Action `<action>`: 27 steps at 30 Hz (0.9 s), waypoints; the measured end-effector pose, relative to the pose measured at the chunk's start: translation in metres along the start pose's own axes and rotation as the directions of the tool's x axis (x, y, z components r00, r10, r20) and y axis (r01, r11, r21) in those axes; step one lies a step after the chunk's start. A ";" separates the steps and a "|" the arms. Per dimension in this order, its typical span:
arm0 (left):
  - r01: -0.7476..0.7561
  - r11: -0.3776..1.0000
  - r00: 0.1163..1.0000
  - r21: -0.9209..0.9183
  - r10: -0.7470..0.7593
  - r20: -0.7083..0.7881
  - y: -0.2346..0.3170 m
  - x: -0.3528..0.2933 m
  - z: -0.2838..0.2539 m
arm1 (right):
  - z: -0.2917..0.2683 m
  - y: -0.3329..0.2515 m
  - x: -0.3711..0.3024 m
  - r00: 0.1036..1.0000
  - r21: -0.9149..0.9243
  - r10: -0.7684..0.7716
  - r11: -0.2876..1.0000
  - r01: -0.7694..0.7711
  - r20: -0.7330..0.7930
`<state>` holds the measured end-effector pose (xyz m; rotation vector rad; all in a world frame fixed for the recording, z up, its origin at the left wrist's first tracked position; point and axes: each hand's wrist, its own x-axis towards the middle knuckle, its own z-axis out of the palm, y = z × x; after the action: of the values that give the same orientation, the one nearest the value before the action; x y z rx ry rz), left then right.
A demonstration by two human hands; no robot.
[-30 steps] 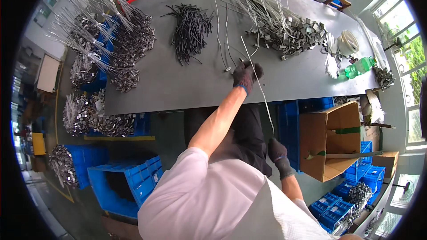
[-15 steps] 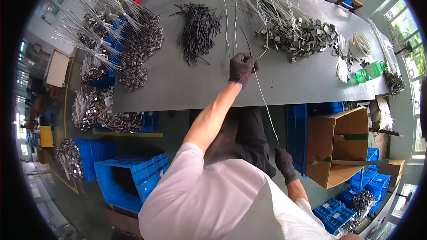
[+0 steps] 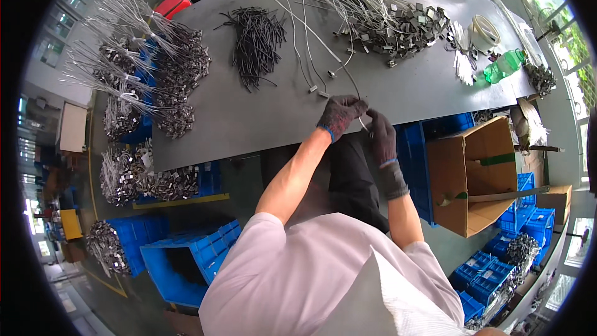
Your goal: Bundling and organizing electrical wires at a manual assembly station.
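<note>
My left hand point(image 3: 343, 116), in a dark knit glove, pinches a thin wire point(image 3: 349, 74) above the near edge of the grey table. The wire runs up from the fingers toward the back of the table, and a short pale piece shows below them. My right hand point(image 3: 382, 137), also gloved, is close beside on the right, its fingers bent near that pale piece; what it holds is hidden. Just left of the wire lie two thin wires with small metal end pieces point(image 3: 313, 89). Another metal end piece point(image 3: 331, 74) rests near the wire.
A pile of black tubes point(image 3: 256, 50) lies on the table point(image 3: 211, 112). Farther right are wires with metal blocks point(image 3: 416, 31), a green bottle point(image 3: 504, 66) and a tape roll point(image 3: 484, 33). A cardboard box point(image 3: 444, 177) stands at the right, a blue crate point(image 3: 161, 274) lower left.
My right hand has risen from beside my leg to the table edge, next to my left hand. The long stretch of wire between the hands is gone. My left hand has come slightly nearer.
</note>
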<state>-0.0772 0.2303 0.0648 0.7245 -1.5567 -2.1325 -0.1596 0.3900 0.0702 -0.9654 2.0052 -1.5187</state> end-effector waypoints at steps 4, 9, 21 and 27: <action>-0.003 0.982 0.998 -0.190 0.014 0.054 0.004 -0.048 -0.012 | 0.024 -0.010 0.007 0.849 -0.289 -0.525 0.804 0.519 0.063; -0.223 0.974 0.953 -0.038 0.209 -0.220 -0.013 -0.093 0.006 | 0.049 -0.005 -0.016 0.884 -0.248 -0.462 0.851 0.464 0.067; -0.091 0.989 0.955 -0.112 0.055 -0.290 -0.010 -0.020 -0.051 | 0.090 0.018 0.062 0.931 0.355 0.331 0.861 -0.364 0.150; 0.273 0.771 0.872 0.575 0.054 -0.487 -0.015 0.071 -0.110 | 0.095 0.034 0.179 0.969 -0.540 0.215 0.805 -0.246 -0.120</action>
<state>-0.0656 0.1104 0.0117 1.4736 -1.9573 -1.2837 -0.2192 0.1996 0.0202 -0.8383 2.5620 -0.8460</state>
